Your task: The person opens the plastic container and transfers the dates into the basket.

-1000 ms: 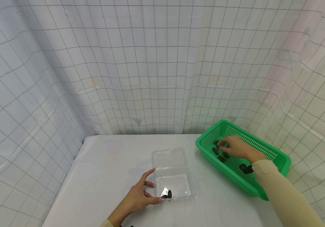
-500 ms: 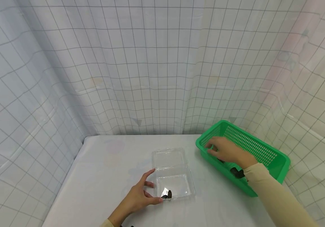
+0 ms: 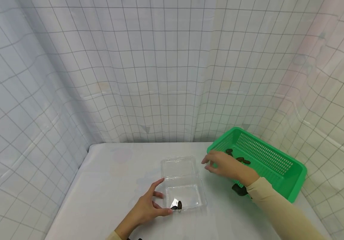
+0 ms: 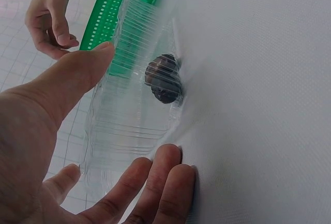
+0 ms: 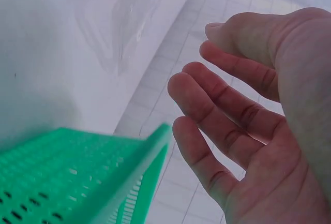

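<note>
A clear plastic clamshell box (image 3: 187, 195) stands on the table with its lid (image 3: 178, 166) folded back. Two small dark brown oval pieces (image 4: 164, 79) lie at its near left corner, their kind unclear. My left hand (image 3: 146, 206) holds the box's left side, the thumb at the front edge and the forefinger by the hinge. My right hand (image 3: 224, 165) is over the near left rim of the green basket (image 3: 295, 181). In the right wrist view its thumb and forefinger tips are close together. Nothing shows between them, though something small could be hidden.
Several similar dark oval pieces (image 3: 241, 160) lie in the basket's far left part; my right hand hides some of its floor. A white cloth covers the table (image 3: 115, 180). White grid-patterned curtains (image 3: 160, 83) hang behind and at both sides.
My right hand has moved left from inside the basket to over its near left rim. The left hand and the box have stayed in place.
</note>
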{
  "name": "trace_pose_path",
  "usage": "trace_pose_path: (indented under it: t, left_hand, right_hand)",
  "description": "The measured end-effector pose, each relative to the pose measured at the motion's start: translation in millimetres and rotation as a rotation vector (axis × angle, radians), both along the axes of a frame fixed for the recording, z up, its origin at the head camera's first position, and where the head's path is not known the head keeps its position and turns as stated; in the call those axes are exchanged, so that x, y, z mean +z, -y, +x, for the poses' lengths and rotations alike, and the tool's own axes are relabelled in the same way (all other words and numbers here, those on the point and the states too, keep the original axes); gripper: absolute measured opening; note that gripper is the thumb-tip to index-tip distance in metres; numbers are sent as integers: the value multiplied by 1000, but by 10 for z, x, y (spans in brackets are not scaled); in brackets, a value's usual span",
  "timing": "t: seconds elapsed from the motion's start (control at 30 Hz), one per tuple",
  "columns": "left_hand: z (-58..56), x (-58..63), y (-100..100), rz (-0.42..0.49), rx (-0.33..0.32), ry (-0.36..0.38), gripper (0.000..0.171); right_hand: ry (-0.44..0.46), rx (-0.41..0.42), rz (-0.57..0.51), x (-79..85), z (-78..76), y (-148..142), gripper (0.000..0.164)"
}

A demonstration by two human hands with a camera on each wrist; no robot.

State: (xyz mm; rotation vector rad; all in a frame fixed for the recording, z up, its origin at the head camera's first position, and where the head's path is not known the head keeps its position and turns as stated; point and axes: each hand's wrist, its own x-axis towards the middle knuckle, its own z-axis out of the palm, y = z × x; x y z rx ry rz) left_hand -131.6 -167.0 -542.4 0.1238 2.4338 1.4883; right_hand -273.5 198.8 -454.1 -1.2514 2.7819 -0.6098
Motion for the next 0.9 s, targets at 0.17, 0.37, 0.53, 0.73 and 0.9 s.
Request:
trace_pose_path:
  t: [0.17, 0.37, 0.53, 0.73, 0.9]
  left_hand:
    - [-4, 8, -3, -11, -1, -2, 122]
    - [-14, 8, -10, -26, 7, -1, 123]
    - [-17, 12, -12, -25, 4, 2, 123]
    - [-19, 11, -6, -17, -4, 5, 123]
    - [-21, 2, 12, -17, -16, -4, 122]
  right_hand:
    - [-8, 68, 7, -56, 75, 173, 16]
    - [4, 118, 37, -143, 159, 367, 18]
    - [51, 172, 80, -231, 203, 501, 21]
    - [124, 204, 122, -304, 245, 668, 26]
    - [177, 263, 162, -350, 285, 805, 31]
